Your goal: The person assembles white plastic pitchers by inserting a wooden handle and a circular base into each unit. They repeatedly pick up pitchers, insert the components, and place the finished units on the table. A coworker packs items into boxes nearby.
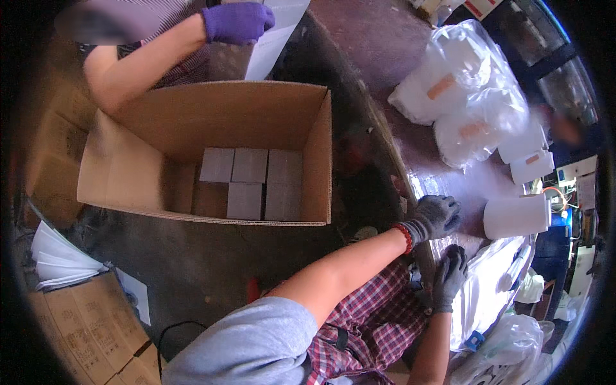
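Observation:
Both my hands wear grey gloves and rest at the edge of a dark reddish table on the right. My left hand (436,218), with a red beaded bracelet at the wrist, has its fingers curled over a shiny patch like clear film (441,245). Just nearer to me, my right hand (450,273) is also curled, beside white plastic sheeting (484,289). What the fingers hold, if anything, is hidden. A white cylindrical tub or roll (516,217) lies on the table to the right of my left hand.
An open cardboard carton (244,102) on the left holds several small grey-white boxes (250,165). Behind it, another person's purple-gloved hand (237,23) is by a white sheet (277,42). Clear bags of white rolls (462,90) sit on the table; brown cartons (96,321) stand lower left.

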The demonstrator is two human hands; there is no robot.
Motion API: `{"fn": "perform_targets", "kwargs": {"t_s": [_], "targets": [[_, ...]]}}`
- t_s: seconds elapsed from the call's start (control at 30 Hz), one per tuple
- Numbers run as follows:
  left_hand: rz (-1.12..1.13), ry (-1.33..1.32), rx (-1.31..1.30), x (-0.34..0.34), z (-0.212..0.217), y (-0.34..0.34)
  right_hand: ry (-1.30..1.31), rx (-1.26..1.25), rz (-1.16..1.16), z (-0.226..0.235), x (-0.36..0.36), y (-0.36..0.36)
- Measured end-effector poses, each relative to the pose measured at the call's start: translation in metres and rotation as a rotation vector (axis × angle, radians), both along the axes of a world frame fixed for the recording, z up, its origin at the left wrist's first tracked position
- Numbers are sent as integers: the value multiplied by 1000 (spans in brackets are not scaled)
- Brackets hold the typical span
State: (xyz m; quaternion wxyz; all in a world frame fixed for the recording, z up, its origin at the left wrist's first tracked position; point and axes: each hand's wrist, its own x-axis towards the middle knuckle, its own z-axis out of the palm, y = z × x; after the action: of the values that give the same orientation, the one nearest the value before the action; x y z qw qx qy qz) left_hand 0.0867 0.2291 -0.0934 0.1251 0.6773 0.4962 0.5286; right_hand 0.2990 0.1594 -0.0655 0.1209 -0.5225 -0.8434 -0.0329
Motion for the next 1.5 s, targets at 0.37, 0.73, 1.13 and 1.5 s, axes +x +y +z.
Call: {"fn": "perform_targets", "kwargs": {"t_s": [0.37,0.73,1.13,1.5], "targets": [[16,36,119,-7,0,-6,-12,14,11,0,-12,5],[29,-18,14,0,1,-4,12,5,-11,-1,-7,4],[26,-30,36,-2,1,-5,19,2,-3,3,-9,2],[3,-20,24,-6,9,-9,11,6,-16,-2,0,4]]}}
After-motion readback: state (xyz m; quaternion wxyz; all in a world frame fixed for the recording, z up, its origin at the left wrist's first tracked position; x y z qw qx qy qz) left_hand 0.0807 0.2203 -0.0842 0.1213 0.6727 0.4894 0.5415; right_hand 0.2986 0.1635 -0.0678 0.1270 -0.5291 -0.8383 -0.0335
